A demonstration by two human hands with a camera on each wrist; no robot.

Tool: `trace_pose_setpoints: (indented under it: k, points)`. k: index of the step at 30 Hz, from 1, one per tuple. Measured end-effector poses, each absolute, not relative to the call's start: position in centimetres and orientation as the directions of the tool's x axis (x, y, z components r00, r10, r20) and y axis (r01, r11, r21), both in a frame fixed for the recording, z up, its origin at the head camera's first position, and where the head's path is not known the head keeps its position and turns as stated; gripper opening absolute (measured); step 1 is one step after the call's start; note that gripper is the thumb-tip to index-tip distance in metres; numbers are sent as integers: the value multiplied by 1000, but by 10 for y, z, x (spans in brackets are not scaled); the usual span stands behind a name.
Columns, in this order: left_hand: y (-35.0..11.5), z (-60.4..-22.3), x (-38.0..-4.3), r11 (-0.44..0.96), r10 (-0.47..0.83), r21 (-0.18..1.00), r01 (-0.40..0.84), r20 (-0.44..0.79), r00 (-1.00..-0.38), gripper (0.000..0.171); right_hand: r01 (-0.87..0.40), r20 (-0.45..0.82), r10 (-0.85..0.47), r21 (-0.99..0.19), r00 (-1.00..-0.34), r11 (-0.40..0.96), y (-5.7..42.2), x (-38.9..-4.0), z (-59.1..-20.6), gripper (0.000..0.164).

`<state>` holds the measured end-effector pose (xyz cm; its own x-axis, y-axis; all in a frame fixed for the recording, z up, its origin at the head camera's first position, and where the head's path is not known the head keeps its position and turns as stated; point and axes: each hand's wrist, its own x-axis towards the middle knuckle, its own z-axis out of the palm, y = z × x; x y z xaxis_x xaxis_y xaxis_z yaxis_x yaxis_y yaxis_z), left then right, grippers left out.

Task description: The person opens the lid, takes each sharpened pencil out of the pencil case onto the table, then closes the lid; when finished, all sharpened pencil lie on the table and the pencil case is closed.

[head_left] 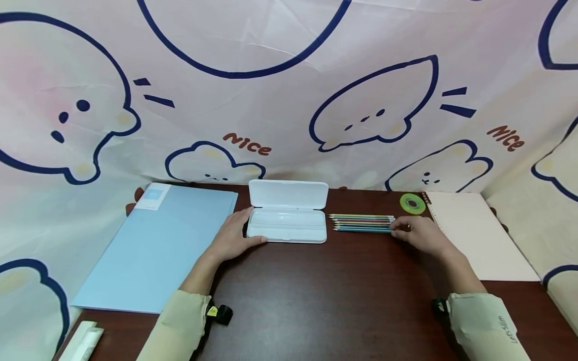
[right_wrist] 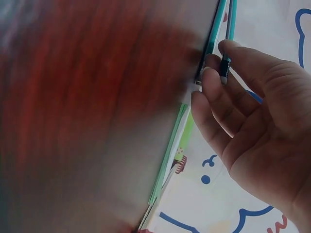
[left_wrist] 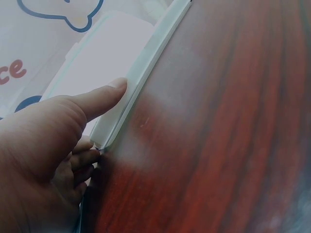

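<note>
A white pencil case [head_left: 286,234] lies with its lid [head_left: 289,194] raised at the back; its tray shows no pencils. My left hand [head_left: 235,233] holds the case's left end, thumb on the front edge in the left wrist view and fingers round the side. To the right of the case, several coloured pencils [head_left: 361,229] lie side by side, sharpened tips toward it. At their blunt ends, my right hand [head_left: 420,233] pinches a teal pencil [right_wrist: 225,65] between thumb and fingers. The right wrist view shows this pencil's dark, pale-tipped end apart from another below.
A blue folder [head_left: 158,245] lies at the left, a spiral notebook [head_left: 483,235] at the right. Beside the notebook is a green round item [head_left: 412,203]. White wrapped strips [head_left: 83,341] sit at the front left corner. A printed cloth [head_left: 289,110] stands behind the table.
</note>
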<state>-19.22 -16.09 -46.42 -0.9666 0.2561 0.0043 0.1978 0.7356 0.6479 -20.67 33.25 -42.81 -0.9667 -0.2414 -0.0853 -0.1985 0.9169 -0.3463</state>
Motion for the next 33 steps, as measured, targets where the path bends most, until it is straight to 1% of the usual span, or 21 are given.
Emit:
trace_pose_setpoints:
  k: [9, 16, 22, 25, 29, 33]
  points:
    - [-161, -464, -192, 736, 252, 647, 197, 7, -968, 97, -228, -62, -263, -337, -963, 914, 329, -213, -429, 6]
    - [-161, -465, -192, 733, 252, 652, 194, 5, -968, 97, -235, -67, -266, -303, -962, 924, 326, -216, -430, 5]
    - [-161, -465, -193, 730, 258, 652, 205, 15, -966, 96, -220, -84, -256, -302, -963, 928, 324, -216, -428, 5]
    - [-161, -464, -193, 730, 258, 651, 206, 17, -966, 96, -214, -72, -245, -300, -967, 930, 323, -215, -423, 7]
    - [-160, -465, -193, 732, 257, 650, 205, 15, -966, 96, -204, -49, -233, -337, -971, 919, 321, -214, -412, 14]
    - [-161, -466, -194, 737, 257, 646, 200, 7, -966, 97, -244, -9, -265, -364, -964, 899, 319, -215, -406, 20]
